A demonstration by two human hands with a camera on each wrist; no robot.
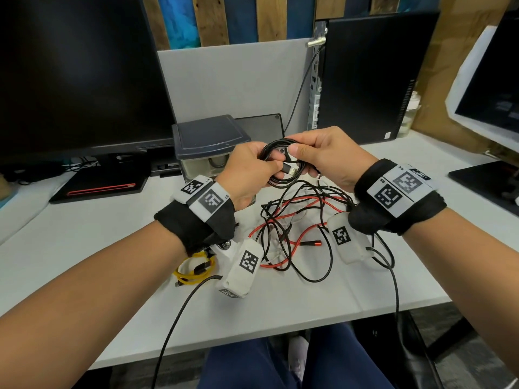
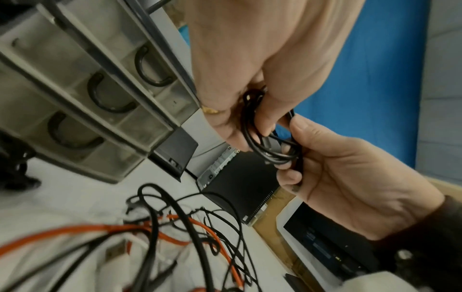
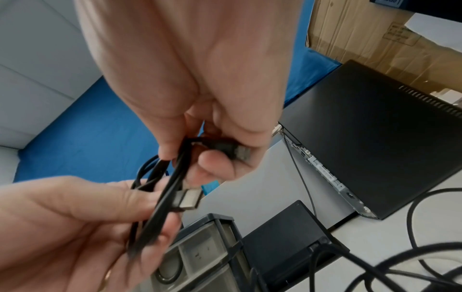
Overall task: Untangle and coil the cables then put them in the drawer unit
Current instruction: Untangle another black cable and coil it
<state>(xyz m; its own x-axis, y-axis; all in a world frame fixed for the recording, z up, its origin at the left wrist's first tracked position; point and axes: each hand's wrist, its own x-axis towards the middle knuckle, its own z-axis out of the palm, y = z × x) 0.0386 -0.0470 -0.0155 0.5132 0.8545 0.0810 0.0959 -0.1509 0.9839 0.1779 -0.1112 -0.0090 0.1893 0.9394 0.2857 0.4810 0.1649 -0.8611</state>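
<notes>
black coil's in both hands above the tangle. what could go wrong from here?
1. The black coil is only held by the left hand and right hand; its USB plug hangs free, so the loops may spring open on release.
2. The drawer unit looks shut; opening it likely means a one-handed hold.
3. The tangled cables lie below; a dropped end could snag there.
</notes>
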